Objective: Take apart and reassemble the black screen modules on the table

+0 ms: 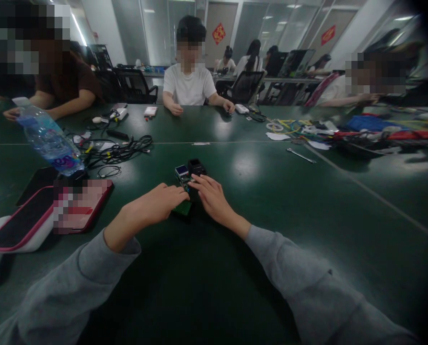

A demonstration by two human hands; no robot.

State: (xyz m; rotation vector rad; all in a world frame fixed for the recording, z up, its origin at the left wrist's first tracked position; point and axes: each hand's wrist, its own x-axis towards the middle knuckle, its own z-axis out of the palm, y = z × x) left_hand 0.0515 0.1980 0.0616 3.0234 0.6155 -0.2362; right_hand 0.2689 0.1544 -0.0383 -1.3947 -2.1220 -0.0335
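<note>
A green board (182,208) is partly covered by the left hand (160,203), near the right hand (214,197). Whether either grip is closed cannot be told.

Left hand (155,203) bends over a green circuit board (182,209); right hand (214,197) is just beside it, near a small black casing (197,167). Plastic bottle (52,137) stands at left, near tangled black cables (124,152).

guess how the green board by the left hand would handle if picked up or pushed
The green board is probably stiff, as its visible edge looks straight. It is likely light, its visible part being small next to the left hand. Pushed, it would probably slide rather than roll, since it looks flat and the table looks smooth.
</note>
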